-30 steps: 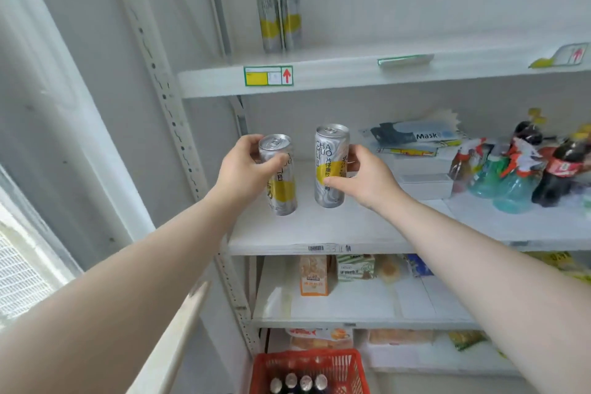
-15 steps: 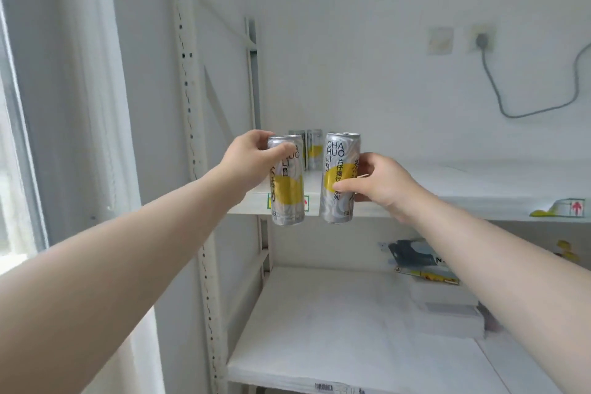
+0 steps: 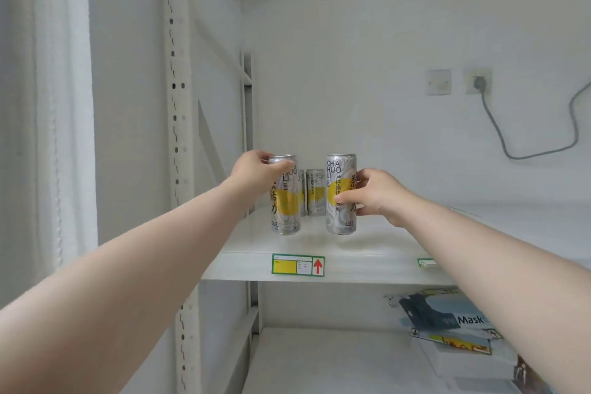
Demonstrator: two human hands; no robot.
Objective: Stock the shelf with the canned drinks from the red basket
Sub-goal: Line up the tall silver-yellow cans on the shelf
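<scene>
Left can (image 3: 285, 209), right can (image 3: 339, 221), gripped at shelf (image 3: 367, 266)

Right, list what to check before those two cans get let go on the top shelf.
1. Left hand grips the left can near its top: ok.
2. Right hand grips the right can at mid-body: ok.
3. Both held cans upright: ok.
4. Held cans apart from each other: ok.
5. Can bases resting on the shelf: cannot tell; they sit at or just above its surface.
6. Back cans standing upright behind them: ok.
</scene>
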